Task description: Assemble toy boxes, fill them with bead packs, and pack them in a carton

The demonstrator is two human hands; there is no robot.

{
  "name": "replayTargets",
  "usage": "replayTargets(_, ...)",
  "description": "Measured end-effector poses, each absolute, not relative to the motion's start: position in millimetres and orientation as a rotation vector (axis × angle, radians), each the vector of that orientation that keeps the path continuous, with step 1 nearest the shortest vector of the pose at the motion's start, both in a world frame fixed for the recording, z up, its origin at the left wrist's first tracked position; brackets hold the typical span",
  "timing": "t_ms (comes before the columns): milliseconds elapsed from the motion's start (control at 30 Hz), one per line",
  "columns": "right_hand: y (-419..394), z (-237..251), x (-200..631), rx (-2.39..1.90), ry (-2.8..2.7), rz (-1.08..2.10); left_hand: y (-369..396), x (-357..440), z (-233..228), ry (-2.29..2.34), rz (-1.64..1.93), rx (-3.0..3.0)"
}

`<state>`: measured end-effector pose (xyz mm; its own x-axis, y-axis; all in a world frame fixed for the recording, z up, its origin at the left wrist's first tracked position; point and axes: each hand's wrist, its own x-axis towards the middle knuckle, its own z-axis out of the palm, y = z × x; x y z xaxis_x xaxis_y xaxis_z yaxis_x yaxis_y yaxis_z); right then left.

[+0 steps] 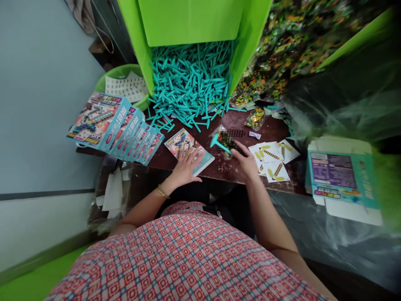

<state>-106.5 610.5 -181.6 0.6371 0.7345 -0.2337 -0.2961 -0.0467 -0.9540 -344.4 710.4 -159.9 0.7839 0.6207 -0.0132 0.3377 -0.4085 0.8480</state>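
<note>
Narrowly, right grip [246,162] pinches turquoise T-piece [216,141]; spread left grip [185,167] touches box [204,159].

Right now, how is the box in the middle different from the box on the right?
The middle box shows colorful pictures; the right box shows a purple panel of print. The right box has pale flaps sticking out; the middle box shows none. Both have teal on them.

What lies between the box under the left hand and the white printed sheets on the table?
In the head view, the right hand is there, with a turquoise T-shaped piece and small dark pieces.
</note>
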Motion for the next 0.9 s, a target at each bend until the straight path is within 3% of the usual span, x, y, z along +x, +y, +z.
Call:
replayTargets(67, 595.8, -178.1, -75.7, -1.426, -0.429, 0.847, 716.4, -363.4, -162.2, 0.693, 0.306, 2.365)
replayTargets(133, 581.4, -168.7, -53.8, -1.437, -0.503, 0.839, 727.7, -376.6, -152.2, 0.705, 0.462, 2.440)
replayTargets(233, 561.9, -148.0, -39.5, -1.437, -0.648, 0.856, 743.2, -388.5, -114.9, 0.760, 0.760, 2.370)
replayTargets(333, 543.5, -132.5, -41.6, -1.482, -0.745, 0.877, 742.4, -394.5, -79.3, 0.742, 0.801, 2.323)
replayTargets(533, 509.1, -121.5, -53.1, -1.613, -0.758, 0.881, 710.1, -394.3, -76.8, 0.703, 0.692, 2.194)
replayTargets(667, 501.8, -88.0, -48.1, -1.622, -0.783, 0.793, 709.6, -399.6, -72.4, 0.781, 0.665, 2.033)
replayTargets(800, 529.9, -47.3, -41.8, -1.614, -1.177, 0.819, 731.0, -394.9, -68.1, 0.759, 0.330, 1.667)
replayTargets(900, 578.8, -45.5, -46.3, -1.665, -1.324, 0.747, 752.4, -373.5, -84.5, 0.713, 0.100, 1.311)
